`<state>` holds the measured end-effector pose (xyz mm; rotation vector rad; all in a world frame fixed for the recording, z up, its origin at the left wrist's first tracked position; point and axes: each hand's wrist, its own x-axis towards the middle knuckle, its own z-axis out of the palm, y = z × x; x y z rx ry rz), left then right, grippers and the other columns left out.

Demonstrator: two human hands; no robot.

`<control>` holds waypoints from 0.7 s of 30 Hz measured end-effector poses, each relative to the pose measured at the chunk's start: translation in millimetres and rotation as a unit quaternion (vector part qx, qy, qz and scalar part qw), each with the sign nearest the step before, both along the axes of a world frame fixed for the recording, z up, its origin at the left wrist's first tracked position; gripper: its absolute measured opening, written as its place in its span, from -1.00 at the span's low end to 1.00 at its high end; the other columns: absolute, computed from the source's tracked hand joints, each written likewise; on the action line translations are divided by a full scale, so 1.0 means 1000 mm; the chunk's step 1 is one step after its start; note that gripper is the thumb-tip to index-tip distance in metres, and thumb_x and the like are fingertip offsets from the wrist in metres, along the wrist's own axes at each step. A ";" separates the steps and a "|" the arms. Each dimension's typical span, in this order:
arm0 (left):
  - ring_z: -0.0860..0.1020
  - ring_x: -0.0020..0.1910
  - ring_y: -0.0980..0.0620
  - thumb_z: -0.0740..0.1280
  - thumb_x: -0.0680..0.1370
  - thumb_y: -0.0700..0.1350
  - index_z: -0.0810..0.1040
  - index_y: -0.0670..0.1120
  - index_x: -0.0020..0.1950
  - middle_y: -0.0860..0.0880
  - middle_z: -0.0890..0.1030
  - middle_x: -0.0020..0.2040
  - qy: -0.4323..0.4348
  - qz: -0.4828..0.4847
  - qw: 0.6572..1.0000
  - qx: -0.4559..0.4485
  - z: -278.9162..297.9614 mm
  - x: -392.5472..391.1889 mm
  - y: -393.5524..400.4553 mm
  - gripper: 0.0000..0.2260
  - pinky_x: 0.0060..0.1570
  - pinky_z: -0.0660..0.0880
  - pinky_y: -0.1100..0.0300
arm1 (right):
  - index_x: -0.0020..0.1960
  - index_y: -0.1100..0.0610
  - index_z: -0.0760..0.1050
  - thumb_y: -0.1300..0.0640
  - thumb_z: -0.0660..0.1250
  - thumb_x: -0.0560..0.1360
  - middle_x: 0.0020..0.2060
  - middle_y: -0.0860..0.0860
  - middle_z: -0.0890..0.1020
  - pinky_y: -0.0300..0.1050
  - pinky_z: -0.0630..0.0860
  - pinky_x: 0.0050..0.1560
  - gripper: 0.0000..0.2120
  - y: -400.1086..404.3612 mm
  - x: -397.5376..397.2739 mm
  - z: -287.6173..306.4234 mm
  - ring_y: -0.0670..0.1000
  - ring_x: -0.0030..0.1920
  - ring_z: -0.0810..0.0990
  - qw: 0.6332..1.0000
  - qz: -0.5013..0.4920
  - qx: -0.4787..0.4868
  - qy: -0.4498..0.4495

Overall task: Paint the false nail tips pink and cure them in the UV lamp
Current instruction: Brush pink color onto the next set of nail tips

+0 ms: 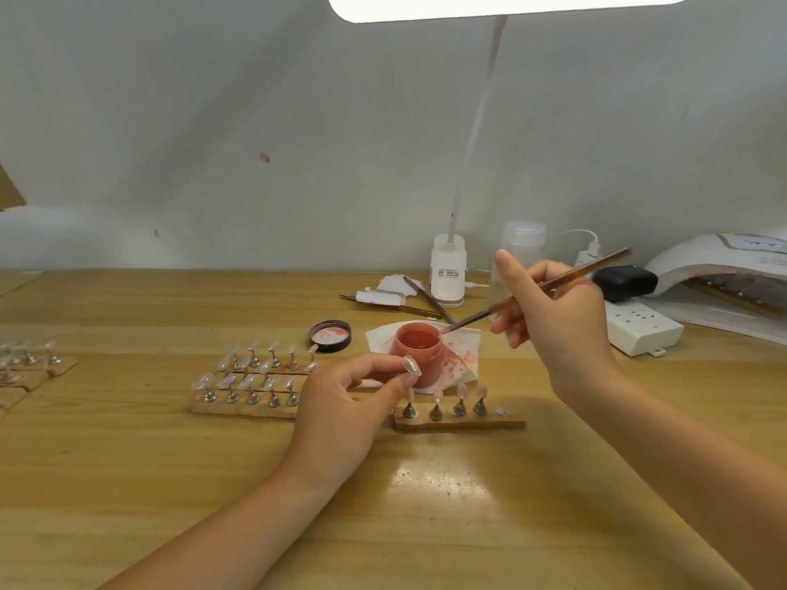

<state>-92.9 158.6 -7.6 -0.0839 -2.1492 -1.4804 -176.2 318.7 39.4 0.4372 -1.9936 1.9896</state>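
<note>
Pink paint jar [419,349] on a pink-smeared white tissue [462,359] (black lid [331,335] beside), honey-grained wooden desk [170,483], white lamp [447,270]

You're sitting at what's looking like a small nail-art workbench: a wooden table [127,483] against a plain wall, a UV lamp [719,266] plugging into a power strip [639,330], a desk lamp [447,270] glowing overhead, and rows of nail tips on stands [255,376] waiting.

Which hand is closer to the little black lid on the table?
The left hand. It sits just in front of the black lid, holding a clear nail tip. The right hand is farther off to the right, past the pink paint jar, holding the brush.
</note>
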 end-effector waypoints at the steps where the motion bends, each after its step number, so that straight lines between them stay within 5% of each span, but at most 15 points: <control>1: 0.57 -0.21 0.32 0.44 0.39 -0.19 0.61 0.13 -0.23 0.24 0.65 -0.26 0.001 0.001 1.000 0.000 0.000 0.000 0.000 -0.81 -0.18 0.41 0.51 | -0.28 0.14 0.46 -0.09 0.30 0.40 -0.56 -0.01 0.57 -0.34 0.44 -0.55 -0.72 -0.001 0.007 -0.002 -0.11 -0.59 0.51 1.000 0.019 -0.012 0.013; 7: 0.56 -0.21 0.33 0.44 0.38 -0.23 0.60 0.17 -0.22 0.28 0.64 -0.25 0.010 0.003 1.000 -0.011 0.001 0.000 0.001 -0.74 -0.21 0.39 0.54 | -0.20 0.01 0.60 -0.05 0.27 0.45 -0.39 -0.05 0.65 -0.36 0.48 -0.36 -0.80 -0.004 0.037 -0.021 -0.13 -0.41 0.58 0.984 0.079 0.023 0.155; 13: 0.57 -0.17 0.30 0.44 0.39 -0.25 0.64 0.11 -0.18 0.15 0.67 -0.22 0.007 -0.001 1.000 -0.012 0.000 -0.001 0.000 -0.77 -0.20 0.40 0.52 | -0.28 0.01 0.59 -0.02 0.23 0.47 -0.41 0.03 0.63 -0.08 0.50 -0.43 -0.76 -0.005 0.041 -0.027 -0.04 -0.46 0.57 0.977 0.062 0.043 0.199; 21: 0.57 -0.17 0.30 0.43 0.40 -0.26 0.64 0.09 -0.18 0.12 0.66 -0.22 0.003 -0.006 1.000 -0.012 0.001 0.000 0.001 -0.79 -0.19 0.40 0.52 | -0.27 -0.04 0.56 -0.03 0.17 0.52 -0.45 -0.15 0.59 -0.29 0.51 -0.33 -0.73 -0.007 0.039 -0.032 -0.13 -0.39 0.59 0.969 0.059 0.071 0.228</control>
